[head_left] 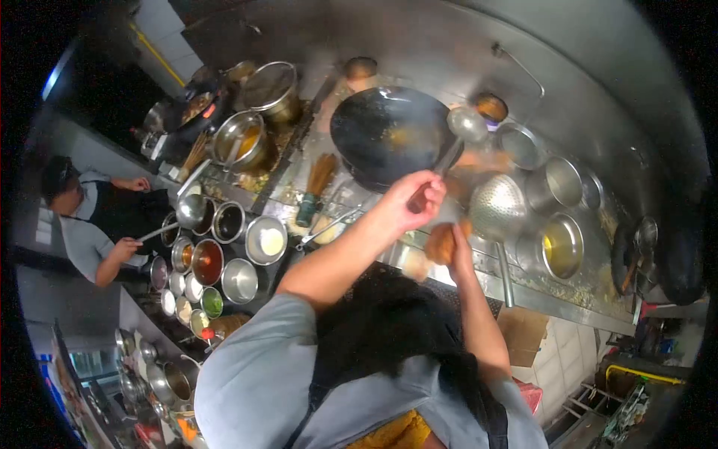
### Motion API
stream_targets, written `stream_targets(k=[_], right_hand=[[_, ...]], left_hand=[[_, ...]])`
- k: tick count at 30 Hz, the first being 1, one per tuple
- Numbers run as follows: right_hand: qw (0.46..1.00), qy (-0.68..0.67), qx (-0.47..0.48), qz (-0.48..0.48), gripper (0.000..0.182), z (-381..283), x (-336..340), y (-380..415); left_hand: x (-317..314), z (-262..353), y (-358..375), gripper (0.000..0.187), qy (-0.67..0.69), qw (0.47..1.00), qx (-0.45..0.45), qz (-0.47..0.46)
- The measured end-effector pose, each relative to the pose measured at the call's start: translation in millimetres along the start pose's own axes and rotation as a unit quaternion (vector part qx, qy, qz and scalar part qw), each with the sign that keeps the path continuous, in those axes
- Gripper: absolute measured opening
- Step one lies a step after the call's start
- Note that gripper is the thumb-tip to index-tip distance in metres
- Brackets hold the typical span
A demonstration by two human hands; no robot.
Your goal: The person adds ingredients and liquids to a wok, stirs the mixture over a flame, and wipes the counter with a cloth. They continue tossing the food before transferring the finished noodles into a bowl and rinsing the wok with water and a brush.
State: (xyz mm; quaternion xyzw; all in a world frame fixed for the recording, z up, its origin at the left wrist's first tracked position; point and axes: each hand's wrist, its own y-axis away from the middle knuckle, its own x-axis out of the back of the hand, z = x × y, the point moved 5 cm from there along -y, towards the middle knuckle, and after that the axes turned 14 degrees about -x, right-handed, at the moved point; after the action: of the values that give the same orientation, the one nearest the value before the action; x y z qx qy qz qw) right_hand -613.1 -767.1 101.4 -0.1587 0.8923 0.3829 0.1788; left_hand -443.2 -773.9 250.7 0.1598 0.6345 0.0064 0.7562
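My left hand (407,202) is closed around the dark handle of a metal ladle (467,124). The ladle's bowl hangs over the right rim of a black wok (359,138), which has a little yellowish residue at its bottom. Lower and to the right, my right hand (462,258) grips a brown rounded thing (441,243), blurred by motion, whose kind I cannot make out. A perforated metal skimmer (497,209) rests just beyond that hand, its handle pointing toward me. Left of the wok lies a bamboo brush (320,178).
Metal pots (555,182) stand at right; one pot (574,247) holds yellow liquid. Several seasoning bowls (207,262) crowd the left, near a large pot (258,146) of orange liquid. At far left, a co-worker's hand (123,249) holds another ladle (192,212). A steel wall (598,90) rises behind.
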Motion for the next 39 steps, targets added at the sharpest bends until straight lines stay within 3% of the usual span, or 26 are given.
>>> stream_targets(k=[4,8,9,10,11,14,16,18,19,20,22,23,24,26,28,30,31,32,34,36,38,39], right_hand=[[0.991,0.002,-0.129,-0.033,0.042,-0.2,-108.0,-78.4],[0.99,-0.055,-0.13,0.005,0.033,14.1,-148.9,-157.9],[0.987,-0.127,-0.093,-0.019,0.027,32.0,-142.3,-195.7],[0.978,-0.199,-0.051,-0.04,0.022,41.9,-134.2,-212.7],[0.978,-0.204,-0.035,0.025,0.018,31.8,-144.8,-180.8],[0.98,-0.193,0.038,0.02,0.02,44.4,-133.6,-206.5],[0.979,-0.191,0.058,0.033,0.021,26.1,-149.9,-173.6],[0.987,-0.135,0.055,0.071,0.022,27.9,-142.9,-166.0],[0.995,-0.076,0.037,0.052,0.026,26.6,-135.0,-164.8],[0.994,-0.082,0.042,0.058,0.026,18.9,-126.1,-151.7],[0.999,0.039,-0.014,-0.023,0.044,14.6,-108.7,-120.1],[0.992,0.125,0.01,0.014,0.06,12.8,-83.2,-102.7],[0.989,0.143,0.024,0.035,0.062,5.8,-61.5,-69.7],[0.979,0.169,0.054,0.096,0.066,4.2,-4.6,-4.5],[0.958,0.21,0.05,0.187,0.069,4.6,65.8,59.8],[0.933,0.208,0.046,0.289,0.065,32.8,154.3,110.3],[0.931,0.174,0.094,0.306,0.061,44.9,191.0,137.0],[0.912,0.192,0.066,0.357,0.058,41.0,208.6,177.1],[0.888,0.104,0.086,0.44,0.047,83.8,282.2,220.5],[0.882,0.048,0.059,0.465,0.038,85.9,291.5,276.5],[0.858,0.014,0.076,0.508,0.038,106.0,307.2,316.4],[0.838,0.011,0.102,0.536,0.039,108.1,303.4,333.1]], left_hand=[[28.2,52.3,75.0,0.007,-0.108,0.991,-0.016,0.073],[67.5,99.7,142.4,0.009,-0.247,0.956,0.0,0.156],[71.5,111.3,159.8,0.015,-0.29,0.939,-0.01,0.184],[66.1,125.6,177.8,0.043,-0.352,0.908,-0.058,0.22],[72.7,141.8,189.5,0.068,-0.382,0.894,-0.05,0.23],[86.7,187.7,208.6,0.073,-0.449,0.869,-0.05,0.199],[96.9,205.3,199.8,0.074,-0.533,0.826,-0.067,0.169],[112.4,213.9,177.5,0.076,-0.646,0.736,-0.114,0.167],[87.4,202.8,167.6,0.074,-0.743,0.629,-0.101,0.206],[103.4,200.2,148.0,0.07,-0.821,0.524,-0.147,0.173],[130.5,177.7,110.1,0.07,-0.874,0.417,-0.196,0.155],[98.6,149.8,100.6,0.071,-0.853,0.462,-0.169,0.172],[105.7,128.6,85.4,0.071,-0.87,0.396,-0.275,0.106],[58.5,62.9,62.7,0.071,-0.795,0.561,-0.176,0.15],[62.4,4.1,21.8,0.071,-0.717,0.663,-0.192,0.099],[54.4,-45.8,-29.3,0.07,-0.702,0.688,-0.17,0.063],[47.3,-70.2,-57.4,0.071,-0.681,0.714,-0.155,0.046],[42.4,-94.5,-86.4,0.073,-0.659,0.739,-0.138,0.032],[60.6,-140.7,-162.0,0.067,-0.622,0.771,-0.137,0.023],[24.4,-177.4,-208.6,0.053,-0.63,0.763,-0.14,0.044],[36.8,-207.5,-280.4,0.027,-0.633,0.749,-0.192,0.032],[48.3,-222.0,-321.7,0.027,-0.629,0.753,-0.192,0.029]])
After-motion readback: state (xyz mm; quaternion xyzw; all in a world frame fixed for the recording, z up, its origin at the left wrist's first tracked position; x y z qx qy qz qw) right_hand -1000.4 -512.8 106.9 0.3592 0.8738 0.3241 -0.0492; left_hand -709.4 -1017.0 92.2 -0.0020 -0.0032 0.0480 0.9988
